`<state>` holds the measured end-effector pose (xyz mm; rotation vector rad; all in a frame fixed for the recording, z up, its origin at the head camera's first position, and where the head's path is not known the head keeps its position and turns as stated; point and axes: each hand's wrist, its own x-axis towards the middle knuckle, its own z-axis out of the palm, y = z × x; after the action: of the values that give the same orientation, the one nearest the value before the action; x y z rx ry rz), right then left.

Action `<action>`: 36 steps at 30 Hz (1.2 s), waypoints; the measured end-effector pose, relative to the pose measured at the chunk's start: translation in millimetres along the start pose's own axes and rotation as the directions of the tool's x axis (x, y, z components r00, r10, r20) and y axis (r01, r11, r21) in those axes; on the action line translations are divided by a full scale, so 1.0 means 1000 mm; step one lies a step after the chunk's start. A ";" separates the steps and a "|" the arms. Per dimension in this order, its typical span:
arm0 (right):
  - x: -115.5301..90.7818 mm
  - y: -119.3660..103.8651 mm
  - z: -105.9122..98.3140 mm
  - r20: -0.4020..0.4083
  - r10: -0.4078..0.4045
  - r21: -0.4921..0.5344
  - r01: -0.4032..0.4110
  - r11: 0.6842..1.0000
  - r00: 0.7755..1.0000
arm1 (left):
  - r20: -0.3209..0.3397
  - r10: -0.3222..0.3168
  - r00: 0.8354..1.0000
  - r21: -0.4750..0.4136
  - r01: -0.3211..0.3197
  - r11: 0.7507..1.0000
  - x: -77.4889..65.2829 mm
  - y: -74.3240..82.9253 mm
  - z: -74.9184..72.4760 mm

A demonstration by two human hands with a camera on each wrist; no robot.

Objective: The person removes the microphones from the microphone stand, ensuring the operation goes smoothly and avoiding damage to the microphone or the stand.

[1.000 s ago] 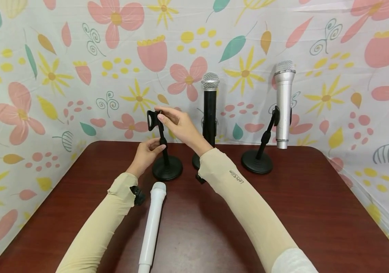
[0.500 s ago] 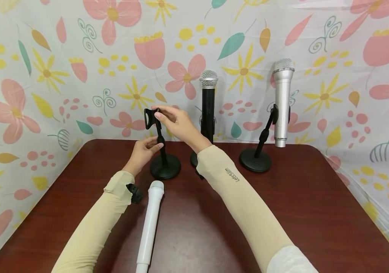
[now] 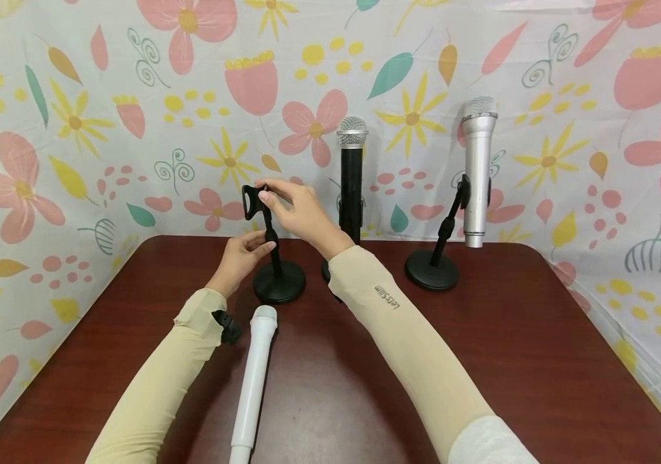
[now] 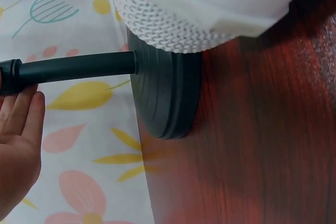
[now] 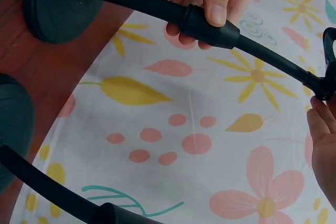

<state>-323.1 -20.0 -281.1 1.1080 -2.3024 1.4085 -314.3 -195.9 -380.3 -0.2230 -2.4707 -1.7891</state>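
A black microphone stand (image 3: 279, 281) with a round base stands upright at the left rear of the table. My left hand (image 3: 240, 261) grips the collar (image 5: 210, 27) on its pole, thumb on one side and fingers on the other in the right wrist view. Up at the top, my right hand (image 3: 307, 212) pinches the stand's clip (image 3: 252, 202) between thumb and fingers; that clip carries no microphone. A white microphone (image 3: 255, 380) lies on the table in front of the stand, head pointing toward the base. Its mesh head (image 4: 163, 22) shows close up in the left wrist view.
To the right, a black microphone (image 3: 351, 183) with a silver head stands in a second stand, partly hidden by my right arm. Farther right, a silver microphone (image 3: 477, 174) sits in a third stand (image 3: 431, 269). A floral cloth (image 3: 423, 51) hangs behind the dark red table (image 3: 516, 361).
The head view has shifted slightly, so the scene sits a little farther left and higher. Both hands keep their hold on the stand with almost no visible motion.
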 end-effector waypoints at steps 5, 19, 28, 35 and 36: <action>-0.006 0.006 0.008 0.014 -0.010 -0.071 0.011 0.997 1.000 | 0.012 -0.035 0.999 -0.017 0.035 0.999 0.000 -0.007 -0.002; -0.033 0.031 0.031 0.072 0.006 -0.127 0.004 0.992 0.997 | 0.035 -0.064 0.997 -0.032 0.065 0.997 -0.003 -0.013 -0.008; -0.038 0.035 0.034 0.030 -0.009 -0.108 0.012 0.994 1.000 | 0.030 -0.064 0.997 -0.012 0.065 0.998 -0.003 -0.009 -0.007; -0.039 0.036 0.033 0.022 0.008 -0.086 -0.006 0.996 1.000 | 0.044 -0.051 0.998 -0.003 0.051 0.999 0.001 -0.006 -0.007; -0.039 0.035 0.032 0.021 0.014 -0.086 -0.012 0.996 1.000 | 0.046 -0.044 0.998 -0.004 0.045 0.999 0.002 -0.006 -0.007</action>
<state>-314.6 -19.0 -342.5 1.0901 -2.3656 1.2953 -317.5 -203.8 -383.2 -0.2133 -2.5220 -1.8276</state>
